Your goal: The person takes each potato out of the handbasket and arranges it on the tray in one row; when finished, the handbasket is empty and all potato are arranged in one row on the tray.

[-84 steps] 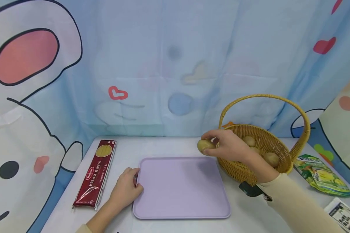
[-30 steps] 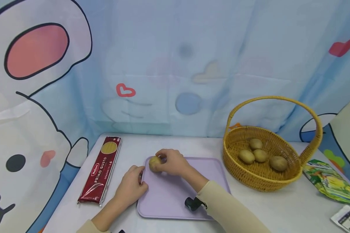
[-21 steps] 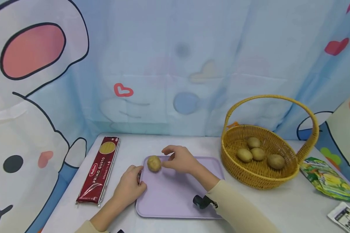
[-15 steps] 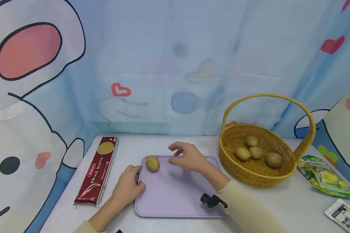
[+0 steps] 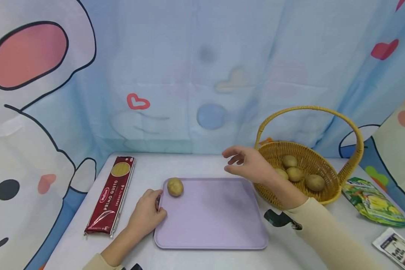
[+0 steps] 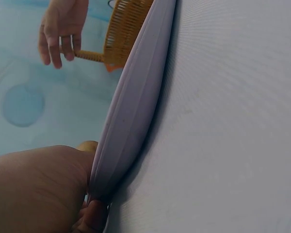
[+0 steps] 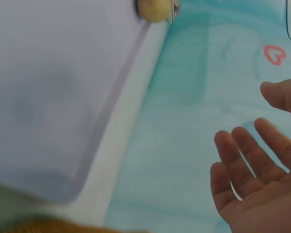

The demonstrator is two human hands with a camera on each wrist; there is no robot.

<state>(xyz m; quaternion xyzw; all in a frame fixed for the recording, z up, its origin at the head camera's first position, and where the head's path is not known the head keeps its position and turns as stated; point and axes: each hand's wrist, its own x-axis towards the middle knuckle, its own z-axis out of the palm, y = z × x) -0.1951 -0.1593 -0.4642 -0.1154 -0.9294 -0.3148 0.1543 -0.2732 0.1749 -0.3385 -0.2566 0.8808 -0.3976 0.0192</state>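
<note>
A potato (image 5: 175,186) lies on the lilac tray (image 5: 212,217), in its far left corner. My left hand (image 5: 146,212) grips the tray's left edge, with the thumb near the rim; the left wrist view shows fingers curled at the tray's side. My right hand (image 5: 248,163) hovers in the air beyond the tray's far right corner, just left of the wicker basket (image 5: 273,198). Its fingers are loosely bent, and the right wrist view shows an open palm (image 7: 266,194) with nothing in it. Inside the basket lie several potatoes (image 5: 315,182), partly covered by my right forearm.
A red spaghetti packet (image 5: 111,197) lies on the white table (image 5: 155,165) left of the tray. Right of the basket are a green and yellow packet (image 5: 374,202) and a small white packet (image 5: 396,247). The basket's tall handle (image 5: 307,108) arches upward. A printed curtain (image 5: 189,67) hangs behind.
My right hand set the potato down in the tray's far left corner, let go of it, and moved right and up towards the basket. The left hand stayed at the tray's edge.
</note>
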